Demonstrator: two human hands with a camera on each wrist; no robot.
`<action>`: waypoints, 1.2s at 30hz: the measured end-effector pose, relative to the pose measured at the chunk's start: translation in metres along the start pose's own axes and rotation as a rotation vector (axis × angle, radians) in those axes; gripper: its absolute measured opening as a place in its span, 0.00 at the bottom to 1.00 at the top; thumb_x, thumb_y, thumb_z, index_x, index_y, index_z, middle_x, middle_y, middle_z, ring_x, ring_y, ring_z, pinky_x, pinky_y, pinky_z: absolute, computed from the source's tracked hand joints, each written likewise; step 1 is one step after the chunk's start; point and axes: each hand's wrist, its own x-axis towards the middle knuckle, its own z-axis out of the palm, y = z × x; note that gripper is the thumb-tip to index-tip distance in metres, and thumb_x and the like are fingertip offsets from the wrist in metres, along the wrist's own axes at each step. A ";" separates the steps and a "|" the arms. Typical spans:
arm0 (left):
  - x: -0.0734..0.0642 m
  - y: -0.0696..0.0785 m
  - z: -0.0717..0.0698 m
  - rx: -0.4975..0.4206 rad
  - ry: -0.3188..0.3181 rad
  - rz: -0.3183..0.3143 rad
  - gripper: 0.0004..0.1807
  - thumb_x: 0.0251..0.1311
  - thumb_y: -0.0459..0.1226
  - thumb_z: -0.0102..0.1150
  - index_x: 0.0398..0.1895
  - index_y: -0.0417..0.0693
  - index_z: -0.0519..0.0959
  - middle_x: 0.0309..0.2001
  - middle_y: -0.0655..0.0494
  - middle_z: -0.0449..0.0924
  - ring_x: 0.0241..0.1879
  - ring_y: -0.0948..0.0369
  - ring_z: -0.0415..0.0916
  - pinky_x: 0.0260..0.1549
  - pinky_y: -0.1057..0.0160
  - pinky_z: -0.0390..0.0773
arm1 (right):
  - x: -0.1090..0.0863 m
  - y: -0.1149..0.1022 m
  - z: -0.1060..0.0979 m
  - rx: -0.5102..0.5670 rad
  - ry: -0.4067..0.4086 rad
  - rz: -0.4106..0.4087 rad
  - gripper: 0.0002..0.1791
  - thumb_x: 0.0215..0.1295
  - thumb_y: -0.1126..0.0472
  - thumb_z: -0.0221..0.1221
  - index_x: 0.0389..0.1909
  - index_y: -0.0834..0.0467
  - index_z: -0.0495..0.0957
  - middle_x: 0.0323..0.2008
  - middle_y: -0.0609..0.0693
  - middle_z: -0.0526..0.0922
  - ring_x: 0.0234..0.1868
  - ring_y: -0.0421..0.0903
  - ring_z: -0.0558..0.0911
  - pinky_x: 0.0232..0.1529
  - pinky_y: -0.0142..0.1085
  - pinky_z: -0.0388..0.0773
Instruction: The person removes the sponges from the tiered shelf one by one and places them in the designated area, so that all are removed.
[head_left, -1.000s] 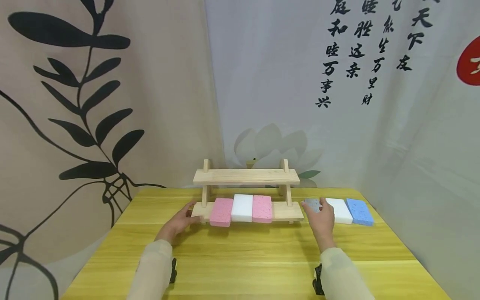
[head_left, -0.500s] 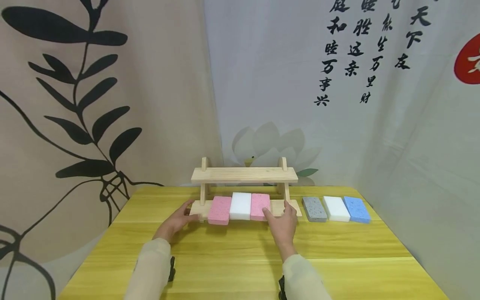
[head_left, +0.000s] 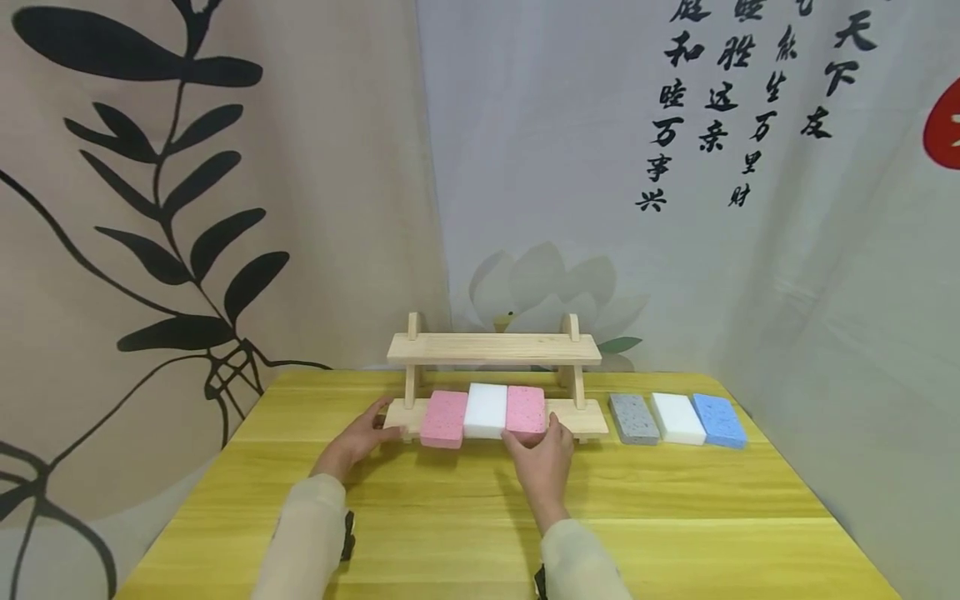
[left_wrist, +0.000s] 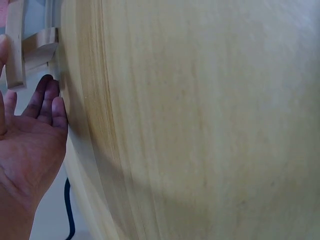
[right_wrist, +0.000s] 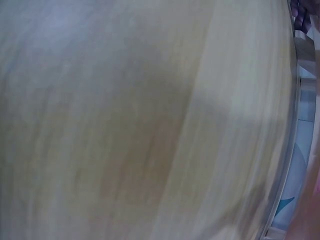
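Observation:
A small two-tier wooden rack (head_left: pixel 495 347) stands at the back of the table. On its lower board lie a pink sponge (head_left: pixel 444 419), a white sponge (head_left: pixel 486 410) and a second pink sponge (head_left: pixel 526 408), side by side. My right hand (head_left: pixel 542 462) pinches the right pink sponge between thumb and fingers at its front end. At the lower board's left end is my left hand (head_left: pixel 356 442), thumb in front and fingers beyond; the left wrist view shows the fingers of this hand (left_wrist: pixel 32 145) extended near the board. The right wrist view hardly shows the right hand's work.
On the table (head_left: pixel 450 533), right of the rack, a grey sponge (head_left: pixel 634 418), another white sponge (head_left: pixel 678 418) and a blue sponge (head_left: pixel 719 421) lie in a row. A printed curtain (head_left: pixel 570 167) hangs behind the table and along its right side.
My right hand has left the grey sponge and moved left to the right pink sponge, shifting its thumb to the front left corner. The left hand stays at the rack's left end.

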 end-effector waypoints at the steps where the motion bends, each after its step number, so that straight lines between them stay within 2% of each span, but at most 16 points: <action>1: 0.000 0.000 0.000 -0.003 0.000 0.001 0.48 0.65 0.48 0.64 0.79 0.49 0.47 0.69 0.32 0.62 0.66 0.38 0.62 0.62 0.36 0.62 | 0.000 0.000 0.000 0.003 0.001 0.002 0.53 0.52 0.48 0.74 0.72 0.67 0.59 0.66 0.66 0.63 0.66 0.63 0.64 0.66 0.57 0.62; 8: 0.001 -0.001 -0.001 -0.008 0.000 -0.006 0.48 0.64 0.48 0.64 0.79 0.49 0.47 0.68 0.32 0.62 0.65 0.38 0.63 0.61 0.35 0.62 | 0.000 0.001 0.001 -0.015 -0.006 -0.001 0.53 0.52 0.48 0.74 0.71 0.69 0.59 0.65 0.67 0.64 0.65 0.64 0.65 0.65 0.56 0.62; 15: 0.001 -0.001 0.002 -0.019 0.006 -0.002 0.47 0.65 0.46 0.64 0.79 0.49 0.48 0.67 0.33 0.64 0.63 0.40 0.66 0.60 0.39 0.66 | 0.001 0.002 0.006 -0.026 0.007 -0.006 0.52 0.51 0.48 0.75 0.70 0.68 0.61 0.63 0.67 0.65 0.63 0.63 0.66 0.63 0.57 0.64; 30: 0.000 0.000 0.002 -0.009 0.017 0.000 0.46 0.65 0.45 0.64 0.79 0.49 0.48 0.66 0.34 0.65 0.62 0.40 0.67 0.60 0.38 0.66 | 0.010 0.006 -0.001 -0.049 -0.016 -0.003 0.45 0.56 0.52 0.72 0.69 0.70 0.63 0.61 0.69 0.67 0.61 0.64 0.68 0.63 0.57 0.65; 36: -0.002 0.002 0.002 -0.010 0.009 0.001 0.46 0.66 0.46 0.62 0.80 0.48 0.47 0.68 0.32 0.63 0.64 0.39 0.65 0.61 0.38 0.65 | 0.014 0.008 -0.003 -0.054 -0.015 0.022 0.47 0.56 0.50 0.71 0.70 0.68 0.62 0.61 0.68 0.66 0.61 0.63 0.67 0.62 0.56 0.66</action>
